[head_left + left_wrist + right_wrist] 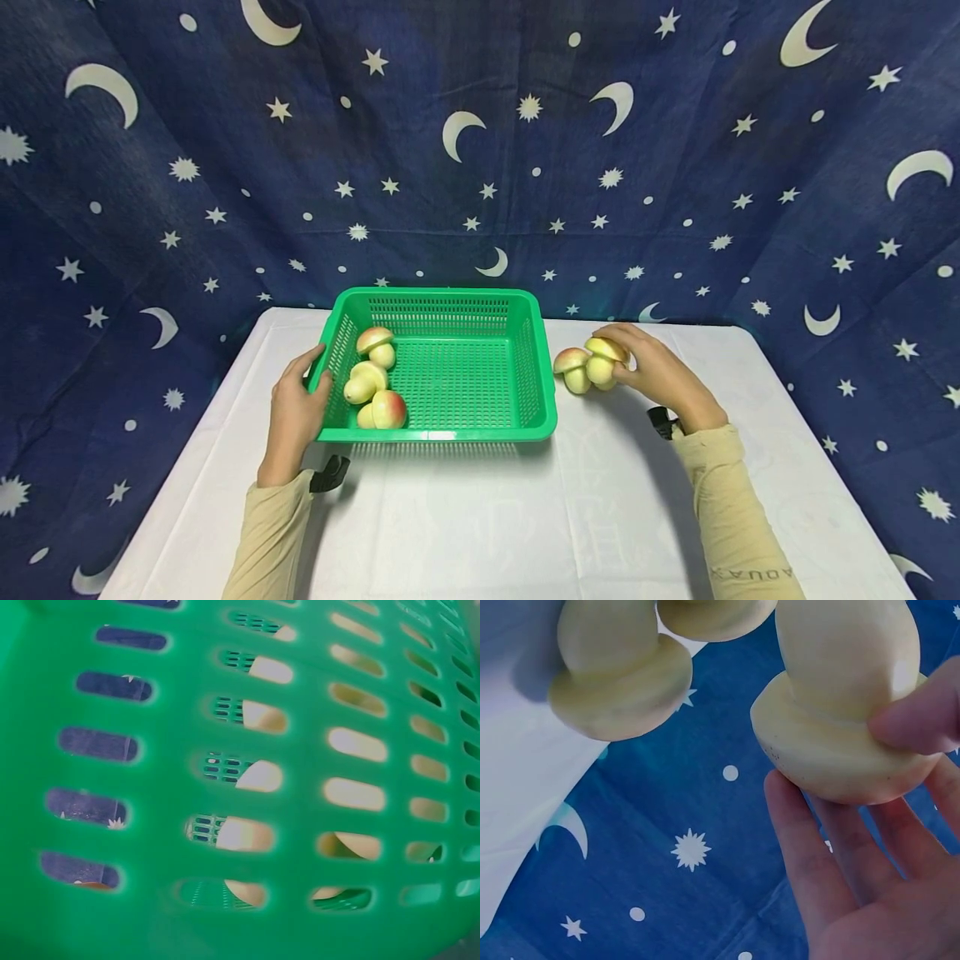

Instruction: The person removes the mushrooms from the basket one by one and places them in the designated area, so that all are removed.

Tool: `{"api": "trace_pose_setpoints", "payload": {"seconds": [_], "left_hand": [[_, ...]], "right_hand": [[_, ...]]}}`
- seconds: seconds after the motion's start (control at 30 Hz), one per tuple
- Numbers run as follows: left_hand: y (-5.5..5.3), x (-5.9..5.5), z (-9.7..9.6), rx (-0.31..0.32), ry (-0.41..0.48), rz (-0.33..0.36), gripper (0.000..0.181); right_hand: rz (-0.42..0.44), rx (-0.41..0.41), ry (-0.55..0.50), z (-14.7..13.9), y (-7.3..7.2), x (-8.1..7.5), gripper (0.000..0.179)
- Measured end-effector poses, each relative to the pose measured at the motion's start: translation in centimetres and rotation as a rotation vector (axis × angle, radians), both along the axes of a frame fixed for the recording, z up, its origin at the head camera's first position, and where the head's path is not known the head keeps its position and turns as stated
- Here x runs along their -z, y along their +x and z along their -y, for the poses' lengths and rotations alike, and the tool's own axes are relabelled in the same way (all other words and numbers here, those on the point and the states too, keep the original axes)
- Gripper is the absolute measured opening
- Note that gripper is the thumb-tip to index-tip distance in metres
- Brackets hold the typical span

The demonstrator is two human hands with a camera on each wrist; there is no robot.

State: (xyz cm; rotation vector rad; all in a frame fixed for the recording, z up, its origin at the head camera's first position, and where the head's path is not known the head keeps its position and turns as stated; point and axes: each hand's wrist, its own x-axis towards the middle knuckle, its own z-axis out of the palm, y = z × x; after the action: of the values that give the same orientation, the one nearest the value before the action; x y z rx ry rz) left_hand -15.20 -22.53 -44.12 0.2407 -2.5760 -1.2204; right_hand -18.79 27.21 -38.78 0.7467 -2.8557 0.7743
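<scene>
My left hand (295,414) holds the left rim of a green plastic basket (442,434), whose slotted wall (165,922) fills the left wrist view. Along the basket's left side lie three toy mushrooms with pale stems: an upper one (377,345), a middle one (366,382) and a lower one with a reddish cap (387,410). To the right of the basket, my right hand (663,372) pinches another mushroom (847,742) between thumb and fingers. Beside it on the table stands a mushroom (574,370); one more (716,616) shows partly behind, mostly hidden in the head view.
A white cloth covers the table (480,517). Behind it hangs a dark blue curtain (420,158) with moons and stars, close to the table's back edge. Black straps (330,474) sit at both wrists.
</scene>
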Motion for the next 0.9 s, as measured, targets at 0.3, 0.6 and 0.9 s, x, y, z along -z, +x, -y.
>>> {"api": "trace_pose_setpoints", "payload": {"seconds": [0.3,0.6,0.9], "left_hand": [[0.0,0.1,0.1,-0.004,0.001,0.001,0.047],[0.0,0.0,0.1,-0.006,-0.002,0.017,0.048],[-0.1,0.0,0.0,-0.01,-0.003,0.021,0.047]], "right_hand": [[-0.022,0.009,-0.015,-0.8,0.0,0.5,0.049],[0.012,0.042,-0.033,-1.7,0.3,0.9,0.05],[-0.008,0.052,-0.015,-2.9,0.7,1.3,0.051]]}}
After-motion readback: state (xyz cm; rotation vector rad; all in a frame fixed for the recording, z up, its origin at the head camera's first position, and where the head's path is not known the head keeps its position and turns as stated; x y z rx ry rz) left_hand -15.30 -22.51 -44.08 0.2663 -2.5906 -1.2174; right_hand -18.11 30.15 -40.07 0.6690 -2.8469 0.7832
